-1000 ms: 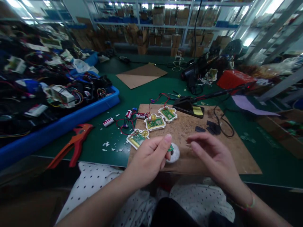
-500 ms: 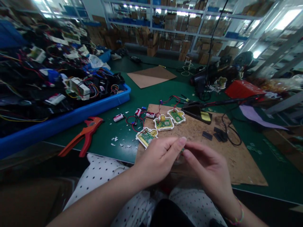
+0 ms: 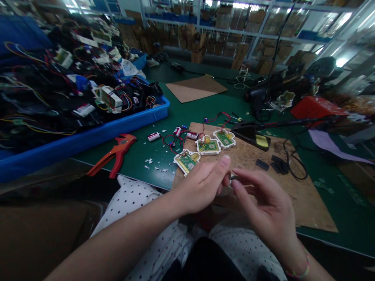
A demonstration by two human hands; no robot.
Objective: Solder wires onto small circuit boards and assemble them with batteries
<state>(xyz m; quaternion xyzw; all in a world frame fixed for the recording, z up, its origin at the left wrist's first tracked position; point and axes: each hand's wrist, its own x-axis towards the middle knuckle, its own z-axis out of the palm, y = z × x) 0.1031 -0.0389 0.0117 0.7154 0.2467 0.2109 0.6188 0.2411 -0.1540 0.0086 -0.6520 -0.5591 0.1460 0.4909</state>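
My left hand (image 3: 202, 183) is closed, thumb on top, over something its fingers hide. Close beside it, my right hand (image 3: 263, 203) pinches a small dark piece (image 3: 234, 178) between thumb and fingertips; its kind is too small to make out. Just beyond my left hand lies a white-framed green circuit board (image 3: 187, 160). Two more such boards, a middle one (image 3: 208, 146) and a far one (image 3: 224, 137), lie behind it on a brown board (image 3: 249, 168). Red wires run from them towards small white-and-dark-red batteries (image 3: 177, 131).
Orange cutting pliers (image 3: 117, 152) lie at the left by a blue bin (image 3: 140, 127) heaped with wired parts. A soldering iron stand (image 3: 252, 136) with a yellow sponge and black pieces (image 3: 278, 166) are at the right. White scraps dot the green table.
The view has shifted, so the table things sit further right. My right fingertips have drawn slightly away from my left hand, and a small dark piece now shows between them.
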